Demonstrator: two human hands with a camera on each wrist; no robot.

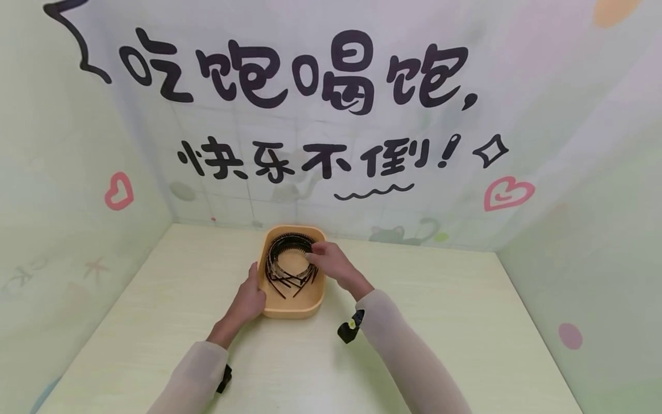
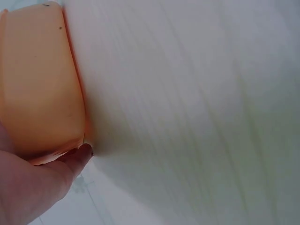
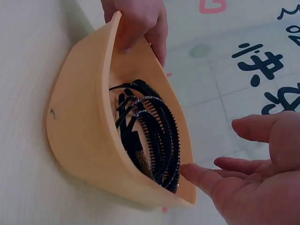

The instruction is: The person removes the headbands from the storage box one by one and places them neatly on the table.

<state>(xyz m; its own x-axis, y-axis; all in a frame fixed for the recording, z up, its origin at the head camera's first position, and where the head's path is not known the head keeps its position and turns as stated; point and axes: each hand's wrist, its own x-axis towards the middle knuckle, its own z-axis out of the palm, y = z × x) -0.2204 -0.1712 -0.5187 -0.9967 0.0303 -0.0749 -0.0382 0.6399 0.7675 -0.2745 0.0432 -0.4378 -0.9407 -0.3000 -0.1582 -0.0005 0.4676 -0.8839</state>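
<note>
A light orange plastic bin [image 1: 292, 314] stands on the table, with several black toothed headbands [image 3: 161, 136] nested inside it. Some of the bands have glittery or patterned parts. My left hand [image 1: 249, 296] grips the bin's left side; in the right wrist view its thumb reaches over the rim to the inside. Over the right rim hovers my right hand [image 1: 335, 263], fingers spread and holding nothing in the right wrist view. Its index fingertip is close to the headbands at the rim; whether it touches them I cannot tell.
The pale wooden table [image 1: 424, 322] runs back to a printed curtain wall [image 1: 331, 201] just behind the bin. Similar curtains close off both sides. A dark wrist device [image 1: 350, 326] sits at the right cuff, another [image 1: 224, 379] at the left.
</note>
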